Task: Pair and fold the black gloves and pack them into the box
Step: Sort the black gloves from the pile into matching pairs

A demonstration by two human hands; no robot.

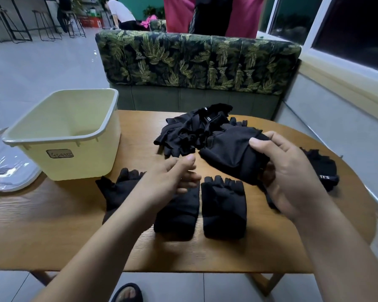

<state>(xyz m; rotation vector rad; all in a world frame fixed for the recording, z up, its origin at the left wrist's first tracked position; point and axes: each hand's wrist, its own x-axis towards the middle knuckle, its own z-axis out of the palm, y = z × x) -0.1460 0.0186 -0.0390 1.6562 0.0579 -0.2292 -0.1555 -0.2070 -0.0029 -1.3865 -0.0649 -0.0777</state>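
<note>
Black gloves [192, 134] lie in a tangled heap at twelve o'clock on the wooden table [74, 236], fingerless and limp, their cuffs and finger stubs crossing one another. The right hand [292, 171], at two o'clock, grasps a held glove [231, 158] just above the tabletop, thumb on top and fingers curled beneath its bunched end, so the free end droops toward the centre. The left hand [175, 177] hovers at the centre with fingers loosely curled and, as far as the blur allows, nothing in it.

Three flat gloves [224, 205] sit side by side at six o'clock, and the left forearm partly covers two of them. A stray glove [323, 168] rests at three o'clock, partly behind the right wrist. The cream box [81, 158] stands at ten o'clock with its mouth upward and no glove visible inside, and its lid [7, 171] lies beside it at nine o'clock.

The fabric looks thin, light and floppy, so it probably sags and slides rather than holding a fold. Pinching both corners of the cuff should spread a glove flat. A matched pair likely needs pressing at the crease, then lifting from underneath, or it may spring open on the way to the box.
</note>
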